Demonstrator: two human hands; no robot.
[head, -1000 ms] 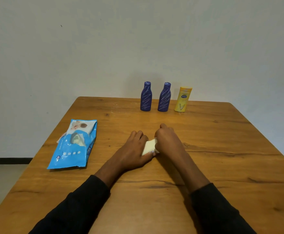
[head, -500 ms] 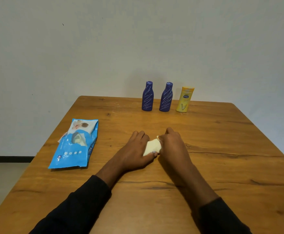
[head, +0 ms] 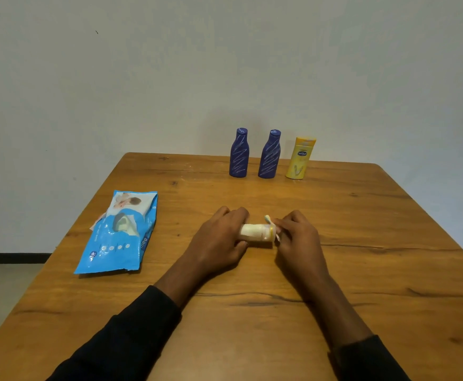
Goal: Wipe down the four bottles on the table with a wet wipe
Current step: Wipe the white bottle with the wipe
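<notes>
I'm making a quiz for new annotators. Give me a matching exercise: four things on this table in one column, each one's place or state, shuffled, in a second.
1. blue plastic wet-wipe pack
2. yellow plastic bottle with blue logo
3. pale yellow plastic bottle
4. dark blue plastic bottle beside the yellow one

A. gripped sideways between left hand and right hand
B. standing, right end of far row
C. lying flat, left of the hands
D. standing, middle of far row

Pairs: 1-C, 2-B, 3-A, 4-D.
</notes>
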